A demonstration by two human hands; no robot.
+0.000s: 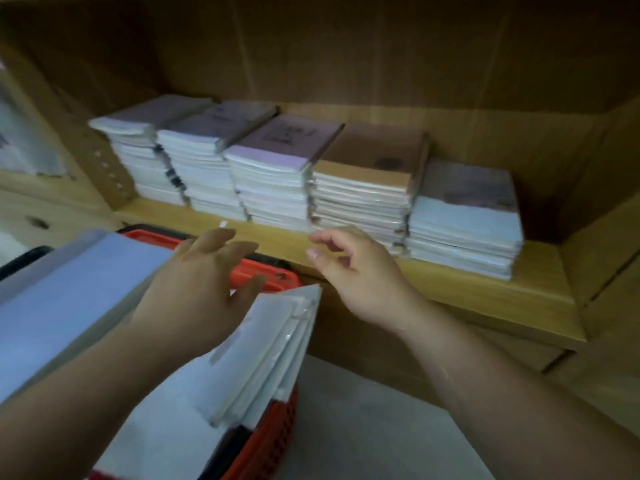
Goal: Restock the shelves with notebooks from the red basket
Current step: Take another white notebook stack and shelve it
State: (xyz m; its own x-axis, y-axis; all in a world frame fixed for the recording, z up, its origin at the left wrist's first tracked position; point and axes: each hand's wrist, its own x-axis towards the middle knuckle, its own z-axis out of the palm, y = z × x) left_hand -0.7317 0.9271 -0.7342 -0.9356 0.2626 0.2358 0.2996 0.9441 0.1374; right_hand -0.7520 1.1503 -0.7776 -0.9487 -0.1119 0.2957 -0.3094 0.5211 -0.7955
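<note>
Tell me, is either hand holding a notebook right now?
No. The left hand hovers open over the basket; the right hand is loosely curled and empty near the shelf.

The wooden shelf is light in colour, with a darker brown back wall and side walls. On it stand five stacks of notebooks in one row, side by side and touching or almost touching. The leftmost stack and the second stack have pale grey covers on top. The third stack has a lilac cover with a dark print. The fourth stack has a brown cover on top. The fifth stack, at the right end, is lower and sits nearer to the front edge. A small white label is on the front part of the shelf. The right part of the shelf is bare wood.
</note>
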